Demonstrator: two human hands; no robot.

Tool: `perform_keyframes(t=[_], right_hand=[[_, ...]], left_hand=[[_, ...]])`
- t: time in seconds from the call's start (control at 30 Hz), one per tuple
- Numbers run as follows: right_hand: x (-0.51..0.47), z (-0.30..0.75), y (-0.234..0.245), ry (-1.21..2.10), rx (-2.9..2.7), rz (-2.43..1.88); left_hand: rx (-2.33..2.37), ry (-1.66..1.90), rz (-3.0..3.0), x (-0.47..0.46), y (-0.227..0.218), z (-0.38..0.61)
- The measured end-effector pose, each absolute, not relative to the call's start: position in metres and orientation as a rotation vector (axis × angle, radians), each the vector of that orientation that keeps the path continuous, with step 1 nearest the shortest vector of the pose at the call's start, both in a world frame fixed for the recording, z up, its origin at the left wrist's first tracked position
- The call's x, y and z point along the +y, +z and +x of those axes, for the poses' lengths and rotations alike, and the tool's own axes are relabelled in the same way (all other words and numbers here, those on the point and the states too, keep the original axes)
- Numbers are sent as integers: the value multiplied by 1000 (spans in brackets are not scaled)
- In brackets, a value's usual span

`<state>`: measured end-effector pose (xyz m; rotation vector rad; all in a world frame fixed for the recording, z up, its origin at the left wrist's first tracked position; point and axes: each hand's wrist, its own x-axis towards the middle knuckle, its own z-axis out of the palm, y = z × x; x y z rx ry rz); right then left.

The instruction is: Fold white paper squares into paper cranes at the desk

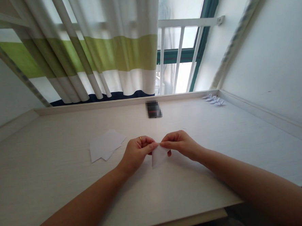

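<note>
My left hand (137, 152) and my right hand (180, 144) meet over the middle of a pale wooden table (68, 186). Both pinch the top edge of a small folded piece of white paper (158, 157), which hangs down between them just above the tabletop. The fingers of both hands are closed on it. A gold ring shows on a finger of my left hand.
A small stack of white paper sheets (105, 144) lies to the left of my hands. Several small folded paper figures (214, 100) sit in the far right corner. A dark blurred object (153, 109) stands at the back edge, below a striped curtain (111, 54) and window.
</note>
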<state>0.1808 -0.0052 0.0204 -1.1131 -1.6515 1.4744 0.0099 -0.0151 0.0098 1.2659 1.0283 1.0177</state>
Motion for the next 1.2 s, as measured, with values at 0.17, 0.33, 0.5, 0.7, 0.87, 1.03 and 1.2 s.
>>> perform_keyframes(t=[0.17, 0.33, 0.5, 0.7, 0.87, 1.03, 1.2], right_hand=[[-2, 184, 20, 1492, -1653, -1127], [0, 188, 24, 1522, -1659, -1110], [8, 196, 27, 1552, -1651, -1087], [18, 202, 24, 1573, -1517, -1115], [13, 197, 23, 1635, -1612, -1092], [3, 189, 20, 1530, -1802, -1117], [-2, 185, 18, 1479, -1913, -1150]], left_hand=[[1071, 1032, 1261, -14, 9, 8], [1067, 1042, 1256, -13, 10, 7], [1099, 1092, 1226, -9, 11, 3], [1071, 1115, 1204, -7, 9, 1], [1073, 1088, 1201, -9, 10, 3], [1075, 984, 1226, -13, 10, 7], [1073, 924, 1216, -16, 8, 11]])
